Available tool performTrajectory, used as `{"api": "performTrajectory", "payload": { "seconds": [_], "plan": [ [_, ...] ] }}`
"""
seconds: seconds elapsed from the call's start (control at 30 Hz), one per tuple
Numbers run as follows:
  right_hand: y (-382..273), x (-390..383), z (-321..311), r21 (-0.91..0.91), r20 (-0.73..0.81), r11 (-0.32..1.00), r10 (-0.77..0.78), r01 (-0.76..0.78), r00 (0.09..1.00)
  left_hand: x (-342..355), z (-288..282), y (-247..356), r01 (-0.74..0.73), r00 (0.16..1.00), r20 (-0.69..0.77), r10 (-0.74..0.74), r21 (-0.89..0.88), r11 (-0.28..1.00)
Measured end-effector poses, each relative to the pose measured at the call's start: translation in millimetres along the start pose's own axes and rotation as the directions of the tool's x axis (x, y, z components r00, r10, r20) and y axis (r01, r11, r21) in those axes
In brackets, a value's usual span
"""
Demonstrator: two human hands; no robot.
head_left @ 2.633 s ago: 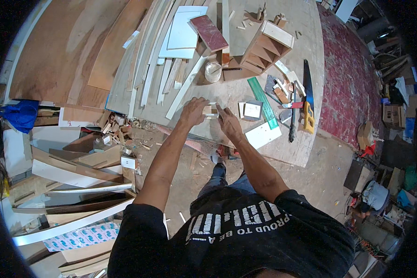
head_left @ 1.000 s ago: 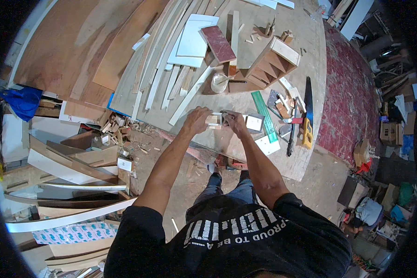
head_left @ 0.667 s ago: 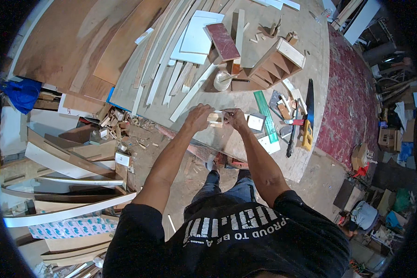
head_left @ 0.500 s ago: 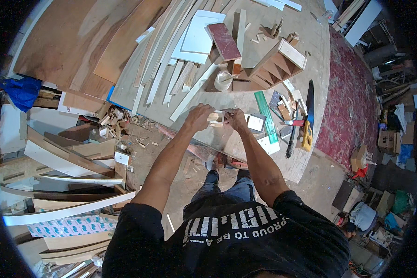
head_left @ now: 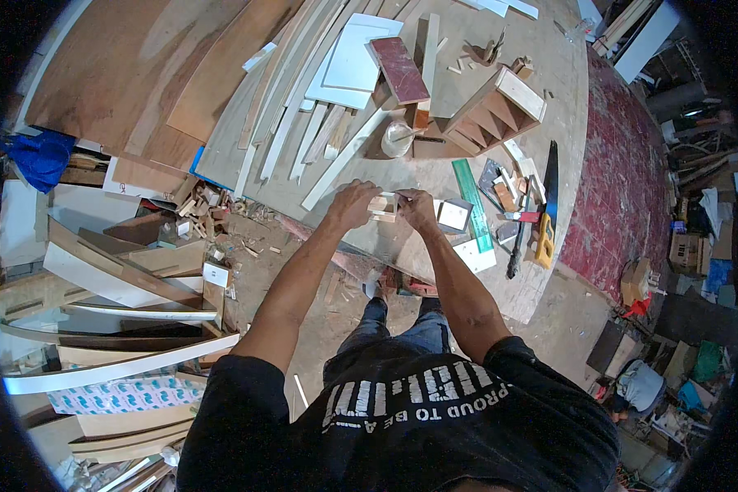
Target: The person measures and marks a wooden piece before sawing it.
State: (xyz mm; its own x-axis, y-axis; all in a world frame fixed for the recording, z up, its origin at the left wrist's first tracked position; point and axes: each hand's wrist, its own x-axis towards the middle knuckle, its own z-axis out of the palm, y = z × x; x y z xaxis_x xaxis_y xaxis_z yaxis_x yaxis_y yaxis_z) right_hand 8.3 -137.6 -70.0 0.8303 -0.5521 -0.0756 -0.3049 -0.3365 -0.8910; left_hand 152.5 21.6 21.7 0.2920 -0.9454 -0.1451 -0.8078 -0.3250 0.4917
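Left hand (head_left: 354,203): fingers curled, gripping the left end of a small wood block (head_left: 380,205). Right hand (head_left: 416,207): fingers pinched on the block's right side; what lies between the fingertips is too small to tell. Block: pale, held between both hands just above the near edge of the workbench (head_left: 549,74).

Just right of the right hand: a small square white-faced piece (head_left: 453,215), flat on the bench. Beyond it, further right: a green ruler (head_left: 472,205) lying diagonally, then a handsaw (head_left: 547,205) with a yellow handle among small offcuts.

Ahead of the hands: a white strip (head_left: 344,160) lying diagonally, a tape roll (head_left: 395,138), and a wooden rack (head_left: 492,111) with slanted dividers. Further ahead: a dark red board (head_left: 400,70) resting over white panels (head_left: 357,61).

Ahead and left: long plywood sheets (head_left: 139,74) and thin slats.

Left of the left hand, below the bench: scattered wood scraps (head_left: 209,213) on the floor, stacked curved boards (head_left: 115,279), a blue cloth (head_left: 41,156).

Far right: a red rug (head_left: 623,180).
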Motion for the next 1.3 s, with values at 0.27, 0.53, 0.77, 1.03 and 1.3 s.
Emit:
{"api": "performTrajectory", "payload": {
  "seconds": [0.27, 0.53, 0.77, 1.03, 1.3],
  "plan": [
    [-1.1, -0.6, -5.0, -0.009, -0.025, 0.998, 0.064, -0.064, 0.998, 3.9, 1.4, 2.8, 0.012, 1.0, -0.007, -0.012, 0.006, 1.0],
    [-38.1, -6.2, -25.6, -0.122, 0.126, 0.981, -0.134, 0.149, 0.983, 2.8, 7.5, -1.4, 0.027, 0.999, -0.025, -0.027, 0.013, 1.0],
    [-85.5, -16.7, -27.8, -0.445, 0.291, 0.873, -0.067, 0.197, 0.954, 4.0, 4.9, -1.5, 0.036, 0.999, -0.017, -0.035, 0.017, 0.999],
    [-92.4, -13.7, -25.2, -0.551, 0.283, 0.824, 0.034, 0.133, 0.959, -7.3, 7.2, -17.9, 0.039, 0.994, -0.093, -0.065, -0.251, 0.967],
    [-100.6, -12.5, -26.8, -0.555, 0.301, 0.819, 0.035, 0.145, 0.953, -19.8, 6.1, -49.3, -0.043, 0.984, -0.177, -0.031, -0.398, 0.917]
  ]
}}
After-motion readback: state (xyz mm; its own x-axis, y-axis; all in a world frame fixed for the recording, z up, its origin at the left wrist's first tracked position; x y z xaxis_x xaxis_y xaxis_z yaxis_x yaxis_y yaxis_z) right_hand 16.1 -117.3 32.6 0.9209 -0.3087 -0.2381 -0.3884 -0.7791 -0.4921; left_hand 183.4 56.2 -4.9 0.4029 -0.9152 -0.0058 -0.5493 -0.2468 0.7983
